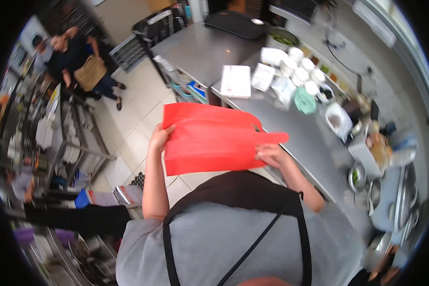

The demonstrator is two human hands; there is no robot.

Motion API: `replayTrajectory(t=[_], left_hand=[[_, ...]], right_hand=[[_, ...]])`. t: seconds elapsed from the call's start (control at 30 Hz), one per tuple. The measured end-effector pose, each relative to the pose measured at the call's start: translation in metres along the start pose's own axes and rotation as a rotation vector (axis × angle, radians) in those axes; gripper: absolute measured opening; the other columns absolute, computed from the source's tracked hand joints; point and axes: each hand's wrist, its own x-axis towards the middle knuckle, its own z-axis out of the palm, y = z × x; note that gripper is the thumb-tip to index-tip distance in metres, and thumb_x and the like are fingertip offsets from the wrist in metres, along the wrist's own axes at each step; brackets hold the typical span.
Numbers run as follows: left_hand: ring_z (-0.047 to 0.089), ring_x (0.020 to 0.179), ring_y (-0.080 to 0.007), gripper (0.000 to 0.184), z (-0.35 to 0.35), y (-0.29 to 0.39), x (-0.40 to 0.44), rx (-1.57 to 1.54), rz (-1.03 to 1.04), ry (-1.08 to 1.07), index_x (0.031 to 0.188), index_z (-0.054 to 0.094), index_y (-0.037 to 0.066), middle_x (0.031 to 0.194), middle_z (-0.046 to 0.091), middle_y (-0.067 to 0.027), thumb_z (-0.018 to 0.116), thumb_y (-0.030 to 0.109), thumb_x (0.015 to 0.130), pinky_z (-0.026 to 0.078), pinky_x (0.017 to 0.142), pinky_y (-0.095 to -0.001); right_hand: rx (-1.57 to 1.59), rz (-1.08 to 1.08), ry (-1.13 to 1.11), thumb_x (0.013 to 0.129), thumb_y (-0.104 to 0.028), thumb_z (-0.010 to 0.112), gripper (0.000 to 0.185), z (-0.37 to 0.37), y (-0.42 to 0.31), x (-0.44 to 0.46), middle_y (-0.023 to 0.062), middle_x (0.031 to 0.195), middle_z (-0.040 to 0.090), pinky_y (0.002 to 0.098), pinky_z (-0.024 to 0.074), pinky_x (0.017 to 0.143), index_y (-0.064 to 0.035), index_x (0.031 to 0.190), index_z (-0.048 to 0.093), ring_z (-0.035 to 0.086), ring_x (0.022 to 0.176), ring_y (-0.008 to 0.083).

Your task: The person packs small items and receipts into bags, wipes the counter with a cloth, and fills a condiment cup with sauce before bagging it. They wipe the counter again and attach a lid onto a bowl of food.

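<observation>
A flat red bag (209, 138) with a cut-out handle at its right end is spread between my two hands, in front of my black apron. My left hand (161, 137) grips its left edge, fingers folded over the side. At the lower right, near the handle, my right hand (270, 155) pinches the bag with the fingers together. Beyond it, a white box (236, 81) lies on the steel counter (291, 128).
White containers (300, 76), a green bag (305, 100) and a white basket (367, 152) stand along the counter at right. Two people (81, 57) stand at the upper left. Shelving (57, 138) holding dishes runs down the left side.
</observation>
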Motion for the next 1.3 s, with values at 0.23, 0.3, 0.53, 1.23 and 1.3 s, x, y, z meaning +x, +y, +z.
replayTrajectory(t=[0.23,0.3,0.53,1.23,1.3], left_hand=[[0.048,0.1,-0.0337,0.05,0.055,-0.02,-0.027,0.878,0.722,0.491,0.106,0.05,0.0,0.103,0.053,-0.0177,0.07,0.026,0.068,0.04,0.084,-0.0399],[0.053,0.089,-0.0214,0.044,0.091,-0.025,-0.053,0.505,0.46,0.089,0.1,0.052,0.002,0.095,0.055,-0.0109,0.071,0.027,0.069,0.043,0.077,-0.0317],[0.049,0.058,-0.0133,0.019,0.098,-0.06,-0.047,0.149,0.424,0.071,0.069,0.044,0.004,0.064,0.048,-0.0037,0.062,0.008,0.069,0.04,0.053,-0.0276],[0.057,0.067,-0.0139,0.047,0.035,-0.01,-0.06,0.372,0.381,0.202,0.11,0.05,0.005,0.078,0.06,-0.0055,0.069,0.024,0.071,0.046,0.064,-0.0264],[0.056,0.067,-0.013,0.043,0.043,0.002,-0.075,0.302,0.429,0.18,0.107,0.052,0.005,0.078,0.061,-0.0056,0.068,0.022,0.072,0.045,0.063,-0.0265]], right_hand=[[-0.366,-0.054,0.415,0.074,-0.002,0.064,0.034,0.054,-0.008,0.034,0.0061,0.095,0.059,0.0269,0.0459,0.072,-0.0019,0.106,0.052,0.058,0.081,0.015],[-0.442,-0.112,0.404,0.073,-0.003,0.065,0.031,0.067,0.003,0.044,0.0064,0.095,0.059,0.027,0.0456,0.074,-0.002,0.102,0.054,0.057,0.084,0.0146],[-1.072,-0.363,0.468,0.074,-0.003,0.057,0.01,0.043,0.014,0.07,0.0005,0.08,0.054,0.0241,0.0411,0.066,-0.0051,0.082,0.054,0.05,0.074,0.0103],[-1.478,-0.708,0.275,0.068,0.002,0.058,0.014,0.132,-0.024,0.099,0.0126,0.07,0.056,0.0297,0.0421,0.06,0.002,0.082,0.055,0.054,0.064,0.0198],[-1.498,-0.704,0.243,0.069,0.0,0.06,0.013,0.13,-0.017,0.1,0.0115,0.067,0.055,0.0291,0.0408,0.057,0.0016,0.081,0.055,0.052,0.061,0.0187]])
